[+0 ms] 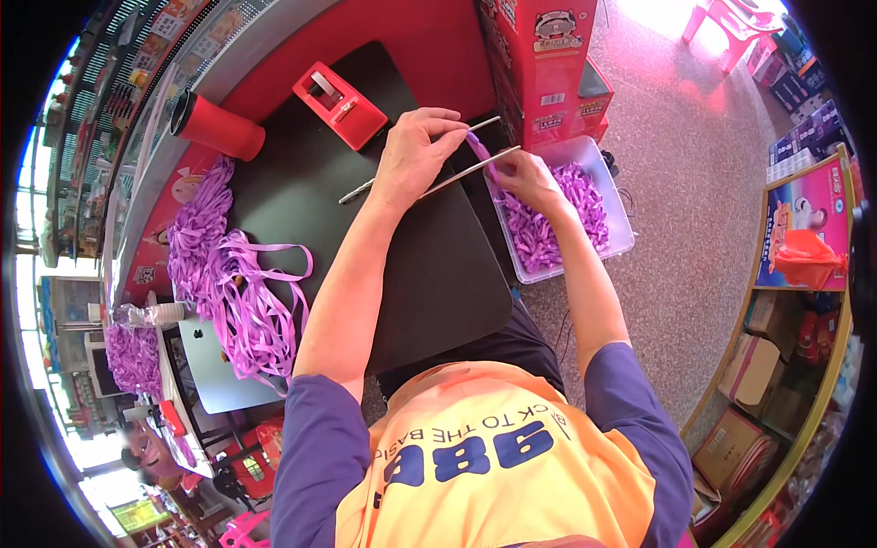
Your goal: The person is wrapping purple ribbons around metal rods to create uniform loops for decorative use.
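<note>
Over the right part of the black tabletop, my left hand is closed, with thumb and fingertips pinching at a short purple ribbon. Two thin pale rods run slantwise by my hands; one passes under the left hand and sticks out on both sides. Just right of it, my right hand is closed with bent fingers at the ribbon's lower part and the end of the nearer rod. Which fingers bear the rods is partly hidden. Below my right hand stands a clear plastic bin filled with short purple ribbon pieces.
A red tape dispenser and a red tumbler stand at the back of the table. Long purple ribbons heap on the left, beside a silver laptop. Red cartons are stacked behind the bin.
</note>
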A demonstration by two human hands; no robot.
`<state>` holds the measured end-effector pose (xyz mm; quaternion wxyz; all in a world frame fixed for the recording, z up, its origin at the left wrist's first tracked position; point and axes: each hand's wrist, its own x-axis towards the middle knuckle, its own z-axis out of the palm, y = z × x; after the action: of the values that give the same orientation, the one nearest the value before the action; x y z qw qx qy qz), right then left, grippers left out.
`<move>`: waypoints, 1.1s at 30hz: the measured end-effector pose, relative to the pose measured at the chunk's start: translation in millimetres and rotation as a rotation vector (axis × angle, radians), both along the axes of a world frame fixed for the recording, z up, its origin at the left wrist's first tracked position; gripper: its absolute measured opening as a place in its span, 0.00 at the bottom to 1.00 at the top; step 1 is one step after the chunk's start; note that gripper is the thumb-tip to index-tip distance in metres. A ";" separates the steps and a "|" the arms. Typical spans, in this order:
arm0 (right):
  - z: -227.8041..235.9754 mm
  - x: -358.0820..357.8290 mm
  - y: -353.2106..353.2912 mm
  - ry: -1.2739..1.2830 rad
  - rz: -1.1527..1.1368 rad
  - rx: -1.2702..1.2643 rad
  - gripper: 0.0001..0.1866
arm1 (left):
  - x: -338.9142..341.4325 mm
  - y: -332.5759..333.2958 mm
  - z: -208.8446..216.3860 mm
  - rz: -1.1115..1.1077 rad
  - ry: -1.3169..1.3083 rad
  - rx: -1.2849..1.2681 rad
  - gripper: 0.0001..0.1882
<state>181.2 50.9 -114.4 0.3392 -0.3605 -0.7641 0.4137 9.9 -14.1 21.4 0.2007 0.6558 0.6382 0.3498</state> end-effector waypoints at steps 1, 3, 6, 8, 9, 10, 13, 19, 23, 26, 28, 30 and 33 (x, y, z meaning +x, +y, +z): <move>-9.2 3.2 -2.3 -0.001 0.000 -0.005 0.13 | -0.7 -1.0 -0.4 0.000 -0.001 -0.005 0.10; -28.3 10.5 -8.1 -0.035 -0.004 -0.172 0.14 | -4.1 -1.8 -1.8 0.008 -0.004 0.023 0.10; -79.6 25.4 -16.9 -0.059 -0.088 -0.172 0.14 | -3.1 1.6 -5.0 -0.010 -0.011 0.042 0.10; -96.4 34.1 -27.2 -0.048 -0.129 -0.220 0.13 | -4.4 2.5 -6.4 -0.015 -0.019 0.057 0.10; -104.4 38.0 -30.6 -0.050 -0.134 -0.230 0.13 | -4.5 2.4 -7.3 -0.020 -0.020 0.048 0.10; -108.8 41.6 -34.0 -0.046 -0.153 -0.288 0.12 | -3.5 2.4 -6.5 -0.009 -0.046 0.038 0.10; -121.5 49.6 -46.4 -0.025 -0.189 -0.305 0.11 | -4.0 2.7 -6.3 -0.005 -0.087 -0.001 0.09; -155.1 49.5 -65.0 0.070 -0.290 -0.456 0.11 | -0.5 1.9 -4.4 0.019 -0.040 -0.003 0.09; -161.8 41.1 -67.5 0.157 -0.323 -0.504 0.10 | -0.4 2.7 -4.0 0.001 -0.073 -0.018 0.09; -152.9 34.7 -73.3 0.191 -0.282 -0.397 0.07 | -3.3 1.8 -4.2 0.015 -0.091 -0.028 0.09; -145.3 35.2 -77.5 0.154 -0.219 -0.273 0.05 | -3.5 2.7 -4.2 0.020 -0.050 -0.023 0.09; -152.5 37.5 -82.7 0.141 -0.197 -0.114 0.05 | -2.3 4.9 -6.2 0.011 -0.042 -0.016 0.10; -146.8 38.0 -93.4 0.097 -0.135 -0.030 0.06 | -4.2 4.2 -5.6 0.008 -0.018 -0.003 0.10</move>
<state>219.2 -42.5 -261.2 0.3973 -0.3960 -0.7144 0.4183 5.7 -10.0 15.7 0.2061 0.6498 0.6395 0.3554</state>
